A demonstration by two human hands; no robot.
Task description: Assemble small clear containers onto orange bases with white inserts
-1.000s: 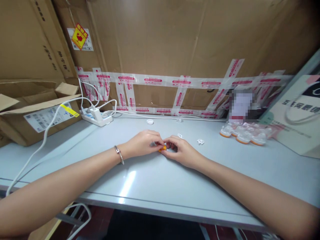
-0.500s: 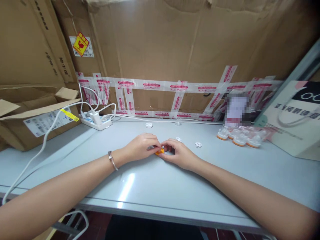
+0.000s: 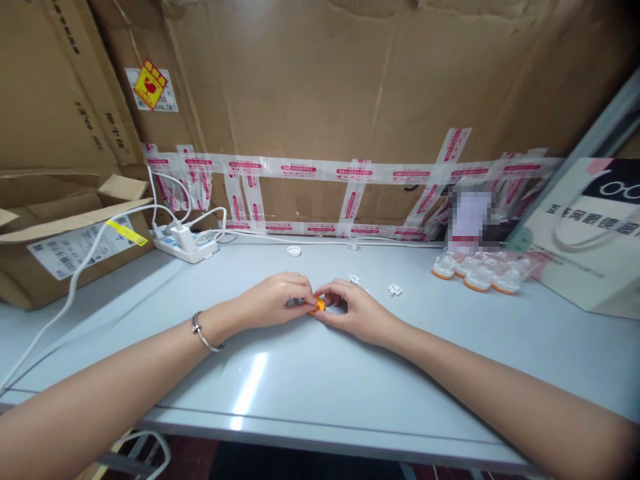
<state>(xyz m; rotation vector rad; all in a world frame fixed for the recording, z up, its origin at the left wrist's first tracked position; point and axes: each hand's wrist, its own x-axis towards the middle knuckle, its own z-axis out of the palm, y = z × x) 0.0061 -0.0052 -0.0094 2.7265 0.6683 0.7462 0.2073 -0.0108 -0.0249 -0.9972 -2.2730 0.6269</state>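
Observation:
A small round orange piece (image 3: 319, 306) is held between my two hands just above the table. My left hand (image 3: 275, 298), a silver bracelet at its wrist, pinches the piece's left side with thumb and fingertips. From the right, my right hand (image 3: 357, 310) grips its edge between thumb and curled fingers. The fingers cover part of the piece, so its full shape is hidden. Beyond the right hand lie a small white cut-out part (image 3: 395, 290) and another white part (image 3: 355, 280). A white ring-shaped cap (image 3: 294, 251) rests farther back.
Several clear domes with orange bases (image 3: 479, 280) stand at the right, beside a printed paper bag (image 3: 585, 247). A white power strip (image 3: 187, 250) with cables and an open cardboard box (image 3: 75, 247) are at the left. Behind is a large taped carton (image 3: 310, 87). A small clear cup (image 3: 353, 243) sits near it.
Both hands stay on the orange piece, which sits slightly lower and more to the left in view. More of its round face shows. The view itself has shifted a little.

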